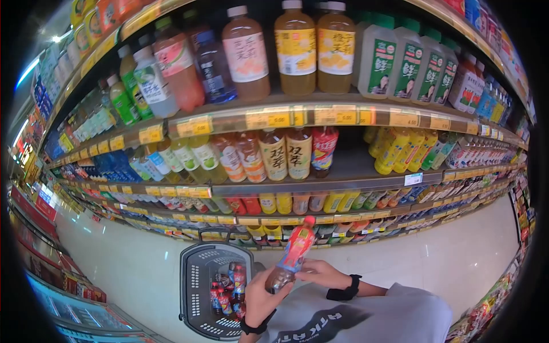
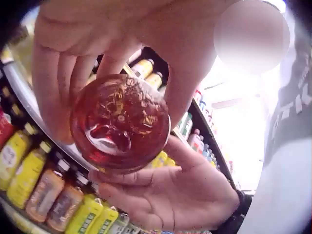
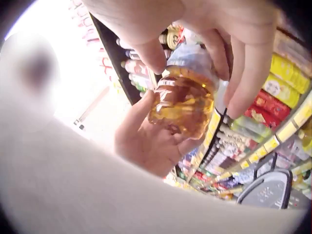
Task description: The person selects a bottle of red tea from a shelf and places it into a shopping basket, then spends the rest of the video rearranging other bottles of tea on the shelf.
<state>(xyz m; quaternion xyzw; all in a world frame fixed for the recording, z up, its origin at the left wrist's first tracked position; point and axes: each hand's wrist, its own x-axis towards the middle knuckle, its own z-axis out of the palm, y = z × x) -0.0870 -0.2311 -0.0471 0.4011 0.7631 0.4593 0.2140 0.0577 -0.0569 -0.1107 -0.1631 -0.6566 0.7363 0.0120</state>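
Observation:
A drink bottle with a red cap and a red and blue label (image 1: 298,246) is tilted in front of the chest, amber liquid inside. My left hand (image 1: 264,297) grips it near the base, thumb on one side and fingers on the other. On its other side, my right hand (image 1: 326,273) holds the bottle with thumb and fingers about the label's lower part, as the right wrist view shows. The left wrist view looks straight at the round bottle base (image 2: 119,122). A grey shopping basket (image 1: 191,286) stands at the left with several similar red-labelled bottles (image 1: 224,300) in it.
Shelves packed with drinks curve across the front, with yellow price tags (image 1: 274,119) along their edges. On the middle shelf, one red-labelled bottle (image 1: 324,151) stands beside a gap. Pale tiled floor (image 1: 143,257) lies below, and chiller cabinets (image 1: 80,314) line the left.

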